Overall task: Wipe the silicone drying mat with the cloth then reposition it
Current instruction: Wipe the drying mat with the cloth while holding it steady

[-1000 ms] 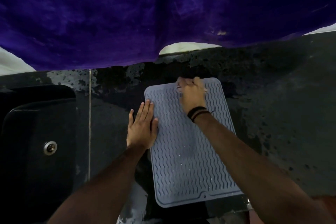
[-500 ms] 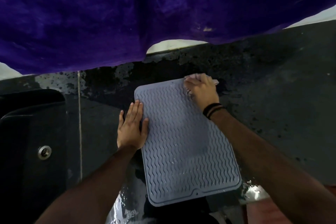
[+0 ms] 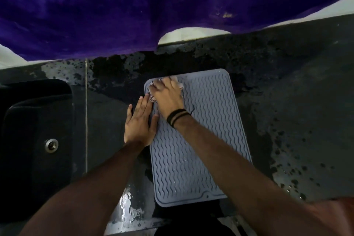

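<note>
Head view: a cloth is bunched under the curled grip of the right hand at the mat's far left corner. The left hand is laid flat on the mat's left edge, pinning it. The mat's long axis runs away from the person on the wet desk, so most unwiped ribs likely lie nearer.
</note>
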Available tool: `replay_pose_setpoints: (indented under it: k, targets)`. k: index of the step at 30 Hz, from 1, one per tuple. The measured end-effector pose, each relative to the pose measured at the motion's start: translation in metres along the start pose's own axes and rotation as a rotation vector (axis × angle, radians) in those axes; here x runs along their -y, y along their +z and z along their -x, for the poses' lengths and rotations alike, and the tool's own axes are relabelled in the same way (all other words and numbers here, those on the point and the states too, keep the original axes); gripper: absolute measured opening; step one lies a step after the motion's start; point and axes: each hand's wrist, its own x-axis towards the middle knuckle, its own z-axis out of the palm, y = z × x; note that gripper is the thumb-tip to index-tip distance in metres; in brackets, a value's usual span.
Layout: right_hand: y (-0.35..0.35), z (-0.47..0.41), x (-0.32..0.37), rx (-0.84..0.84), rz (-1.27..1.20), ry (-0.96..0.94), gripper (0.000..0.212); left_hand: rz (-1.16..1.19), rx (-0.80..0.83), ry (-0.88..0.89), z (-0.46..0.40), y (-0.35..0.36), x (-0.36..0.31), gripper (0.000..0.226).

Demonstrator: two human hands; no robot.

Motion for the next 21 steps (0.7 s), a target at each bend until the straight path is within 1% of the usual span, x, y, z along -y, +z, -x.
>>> replay_pose_setpoints:
  k: [3, 5, 8, 11, 14, 16, 18, 21]
  targets:
    - [0.010, 0.015, -0.049, -0.035, 0.029, -0.034, 0.043, 0.026, -0.006, -0.003, 0.000, 0.000, -0.001, 0.064]
    - [0.008, 0.030, -0.090, -0.057, -0.003, -0.003, 0.042, 0.044, -0.011, -0.006, 0.000, -0.001, -0.001, 0.063]
    - [-0.004, 0.054, -0.145, -0.073, 0.045, 0.128, 0.042, 0.041, -0.010, -0.008, 0.002, -0.001, -0.001, 0.064]
    - [-0.010, 0.065, -0.170, -0.059, 0.083, 0.253, 0.041, 0.048, -0.015, -0.006, 0.001, 0.000, 0.000, 0.063]
    - [-0.013, 0.057, -0.155, -0.042, 0.065, 0.411, 0.036, 0.049, -0.018, -0.005, 0.001, 0.001, 0.001, 0.063]
    - [-0.016, 0.042, -0.125, -0.034, 0.030, 0.476, 0.033, 0.053, -0.021, -0.001, 0.000, 0.001, 0.001, 0.063]
    - [-0.016, 0.024, -0.081, -0.017, -0.025, 0.392, 0.032, 0.046, -0.017, 0.001, 0.000, 0.001, 0.001, 0.063]
    - [-0.007, 0.007, -0.010, -0.007, -0.048, 0.151, 0.036, 0.027, -0.008, -0.006, 0.000, 0.001, 0.001, 0.064]
